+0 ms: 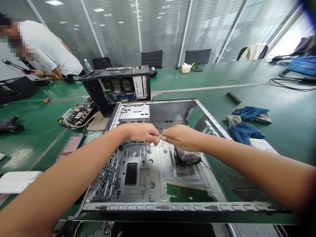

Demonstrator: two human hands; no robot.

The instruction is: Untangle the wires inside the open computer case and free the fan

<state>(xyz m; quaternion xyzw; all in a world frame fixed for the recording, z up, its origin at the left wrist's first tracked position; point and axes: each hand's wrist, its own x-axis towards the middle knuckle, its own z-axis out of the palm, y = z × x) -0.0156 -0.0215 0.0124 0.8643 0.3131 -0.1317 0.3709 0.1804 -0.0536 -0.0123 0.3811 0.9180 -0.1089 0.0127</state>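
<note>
My left hand [143, 132] and my right hand [181, 136] meet above an open computer case [143, 206] that lies on its side. Both are closed, with fingertips pinching a thin light-coloured cable [160, 136] between them. Most of the cable is hidden by the fingers. Below my right hand, a finned CPU cooler [189, 156] rests on the case floor, with a dark twisted wire running off to the right. Green memory sticks [187, 192] lie near the front rim. The metal drive bay [134, 113] is at the case's far left corner.
A second computer tower [116, 90] stands upright behind the case. To its left lies a loose motherboard [78, 115]. Blue gloves [248, 130] and a dark bar [233, 98] are on the green table [212, 79] at right. A person in white [46, 46] works at far left.
</note>
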